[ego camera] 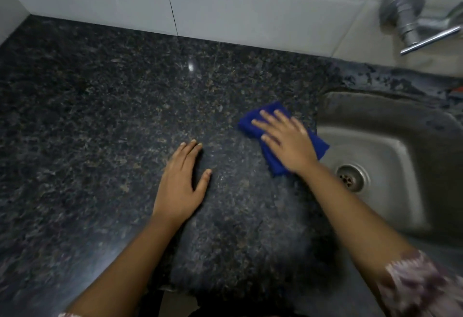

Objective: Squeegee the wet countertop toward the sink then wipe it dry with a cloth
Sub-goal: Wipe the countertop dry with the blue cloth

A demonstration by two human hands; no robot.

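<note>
My right hand [283, 138] lies flat on the blue cloth [271, 158], fingers straight and a little spread, pressing it onto the counter [100, 116]. The folded cloth sits near the counter's right edge, one corner reaching the sink [400, 141] rim. My left hand [181, 183] rests open on the stone just beside it, fingers together, thumb out, holding nothing. To the left and toward the tiled wall [225, 3] the dark speckled surface runs wide and bare. The drain [350, 178] shows in the basin; a steel tap [413, 21] juts from the wall above. I can read no writing or brand anywhere.
</note>
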